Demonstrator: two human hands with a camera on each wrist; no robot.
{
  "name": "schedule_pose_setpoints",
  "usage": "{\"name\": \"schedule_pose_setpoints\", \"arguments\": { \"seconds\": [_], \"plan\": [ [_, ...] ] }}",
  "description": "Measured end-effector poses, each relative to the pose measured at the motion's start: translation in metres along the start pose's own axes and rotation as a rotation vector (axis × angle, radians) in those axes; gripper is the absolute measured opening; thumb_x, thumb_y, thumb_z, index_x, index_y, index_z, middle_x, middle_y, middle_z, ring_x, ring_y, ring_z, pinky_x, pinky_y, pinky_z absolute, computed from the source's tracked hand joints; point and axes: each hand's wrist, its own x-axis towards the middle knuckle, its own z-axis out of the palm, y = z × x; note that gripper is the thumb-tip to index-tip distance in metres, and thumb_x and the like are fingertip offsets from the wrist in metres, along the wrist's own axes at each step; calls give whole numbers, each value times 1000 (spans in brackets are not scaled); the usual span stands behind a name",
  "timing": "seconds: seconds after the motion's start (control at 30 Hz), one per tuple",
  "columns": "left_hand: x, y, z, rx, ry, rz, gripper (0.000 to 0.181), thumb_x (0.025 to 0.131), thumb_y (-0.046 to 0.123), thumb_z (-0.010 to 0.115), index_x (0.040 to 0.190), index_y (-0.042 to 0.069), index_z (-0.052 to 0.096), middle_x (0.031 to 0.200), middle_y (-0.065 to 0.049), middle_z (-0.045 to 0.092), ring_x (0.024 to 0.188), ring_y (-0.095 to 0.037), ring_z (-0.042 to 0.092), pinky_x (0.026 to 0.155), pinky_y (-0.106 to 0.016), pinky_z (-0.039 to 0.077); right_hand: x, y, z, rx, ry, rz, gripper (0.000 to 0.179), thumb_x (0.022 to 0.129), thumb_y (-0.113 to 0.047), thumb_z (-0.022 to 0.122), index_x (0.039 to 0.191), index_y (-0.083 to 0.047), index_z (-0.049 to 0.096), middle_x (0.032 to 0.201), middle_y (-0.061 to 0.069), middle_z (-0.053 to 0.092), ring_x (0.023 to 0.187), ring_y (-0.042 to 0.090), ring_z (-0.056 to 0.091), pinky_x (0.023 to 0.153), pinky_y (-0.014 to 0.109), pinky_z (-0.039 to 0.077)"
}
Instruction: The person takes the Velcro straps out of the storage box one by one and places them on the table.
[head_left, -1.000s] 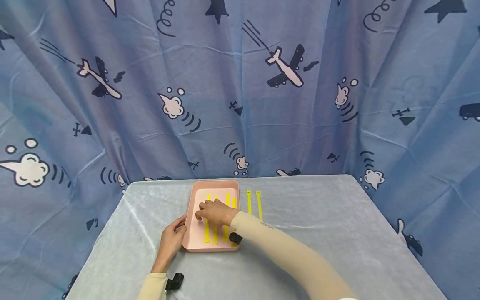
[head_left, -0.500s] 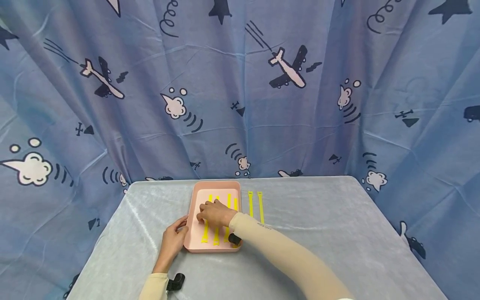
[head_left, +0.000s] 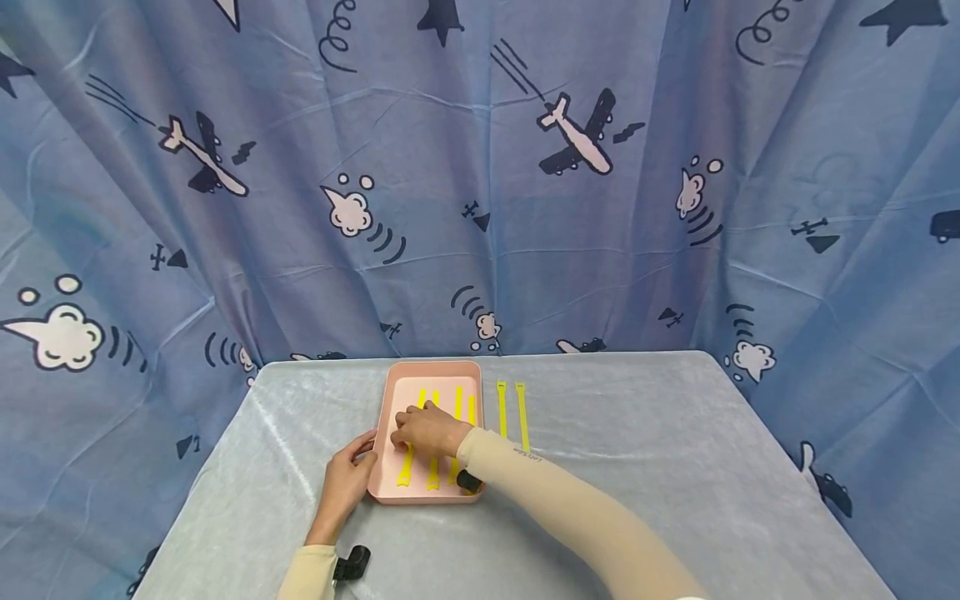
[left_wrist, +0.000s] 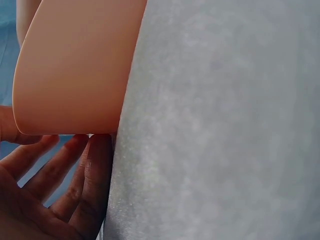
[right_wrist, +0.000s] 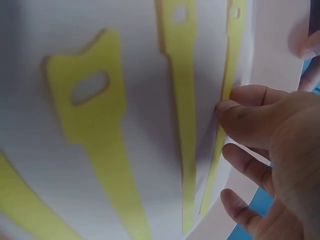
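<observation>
A pink tray lies on the table with several flat yellow slotted straps, like cable ties, lengthwise inside it. My right hand reaches over the tray. In the right wrist view, its thumb and index finger pinch the yellow strap nearest the tray wall, about midway along. The other fingers of that right hand are spread loosely. At the tray's left side my left hand touches the outer wall; in the left wrist view its fingers are fairly straight, tips against the tray.
Two more yellow straps, a left one and a right one, lie side by side on the table just right of the tray. A grey cloth covers the table. A blue patterned curtain hangs behind it.
The right hand has shifted slightly left, and the near end of the pinched strap has swung left, so it lies more slanted. The left hand stays at the tray.
</observation>
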Motion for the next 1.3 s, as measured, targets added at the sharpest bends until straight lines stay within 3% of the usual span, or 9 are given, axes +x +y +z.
{"name": "schedule_pose_setpoints", "arguments": {
  "seconds": [0.3,0.6,0.87,1.1,1.3],
  "plan": [
    [0,0,1,6,-2,-4,41,95,13,56,136,11,60,123,-15,68,103,-24,67,69,-18,47,0,-4,-1,-35,6,-3,19,95,-15,62,98,-34,64,106,-11,57,98,9,50,79,31,38],
    [-1,-1,3,5,26,16,40,94,10,57,133,8,62,119,-17,69,102,-26,68,71,-20,50,-1,-6,0,-67,41,-33,17,93,-14,63,91,-31,63,98,-11,57,93,9,50,75,29,36],
    [3,-2,0,-10,5,2,40,95,11,55,135,11,61,122,-17,68,103,-25,67,68,-18,48,-2,0,-6,-146,140,-83,10,96,-25,62,90,-31,66,97,-11,58,94,10,53,75,28,39],
    [5,0,-2,-1,-6,-2,42,94,13,55,136,12,61,124,-16,67,99,-22,67,64,-20,46,-13,7,-30,-84,223,-85,10,92,-23,68,87,-29,63,97,-11,58,93,9,54,73,25,37],
    [3,-3,-1,-15,-7,8,42,94,13,55,136,12,61,124,-17,67,107,-28,67,69,-21,48,-25,7,-39,6,261,-74,15,89,-20,72,87,-28,60,99,-12,57,93,8,54,72,23,35]
  ]
}}
